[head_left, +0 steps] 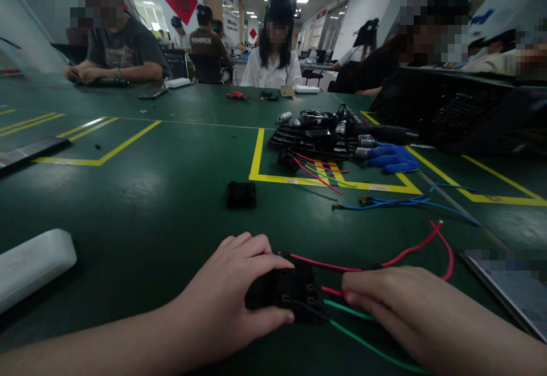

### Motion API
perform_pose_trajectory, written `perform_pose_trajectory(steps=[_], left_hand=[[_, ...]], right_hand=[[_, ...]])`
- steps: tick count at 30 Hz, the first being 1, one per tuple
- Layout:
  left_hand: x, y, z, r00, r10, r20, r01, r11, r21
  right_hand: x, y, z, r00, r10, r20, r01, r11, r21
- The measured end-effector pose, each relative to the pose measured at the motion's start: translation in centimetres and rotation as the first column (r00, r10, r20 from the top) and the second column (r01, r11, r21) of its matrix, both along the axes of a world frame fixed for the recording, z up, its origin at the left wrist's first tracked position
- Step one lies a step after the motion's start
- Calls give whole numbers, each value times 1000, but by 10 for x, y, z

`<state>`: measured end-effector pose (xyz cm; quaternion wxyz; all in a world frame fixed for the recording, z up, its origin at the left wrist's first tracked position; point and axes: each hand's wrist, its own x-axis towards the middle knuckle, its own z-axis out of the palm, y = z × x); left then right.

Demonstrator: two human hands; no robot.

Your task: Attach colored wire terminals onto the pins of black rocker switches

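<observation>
Fingers and thumb of my left hand (239, 293) grip a black plastic socket block (299, 287) from its left side, low in the middle of the view. Small brass-coloured openings show on the block's top. At its right side my right hand (393, 302) pinches a red wire (330, 291) that runs to the block. Green wires (363, 342) also come from that side, one passing under the right hand. Behind the block a second red wire (410, 248) stretches right and loops back behind my right hand. The right fingertips are partly hidden.
Another black block (241, 195) lies beyond my left hand. Farther back are a wired black block (288, 160), blue wires (384, 202), a blue glove (395, 158) and piled cables. A white case (34, 265) sits left, a phone-like device (508, 290) right. Several people sit around.
</observation>
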<state>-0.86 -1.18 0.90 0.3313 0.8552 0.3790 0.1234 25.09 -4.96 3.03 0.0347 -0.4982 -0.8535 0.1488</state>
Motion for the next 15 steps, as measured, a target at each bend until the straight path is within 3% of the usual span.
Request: perform_pose_trajectory(steps=[5, 8, 11, 13, 15], left_hand=[[1, -2, 0, 1000, -1, 0, 1, 1000, -6], [2, -2, 1, 1000, 11, -6, -11, 1000, -3], [3, -2, 1, 1000, 9, -4, -9, 1000, 0], [2, -2, 1, 1000, 3, -5, -3, 1000, -1], [2, -1, 1, 1000, 0, -7, 0, 1000, -1]], right_hand=[[6, -3, 3, 999, 14, -35, -14, 1000, 2], [14, -9, 3, 995, 81, -50, -72, 983, 172], [21, -14, -2, 988, 154, 9, -148, 926, 347], [21, -13, -4, 985, 167, 33, -167, 906, 390], [18, -10, -4, 994, 111, 26, -112, 924, 366]])
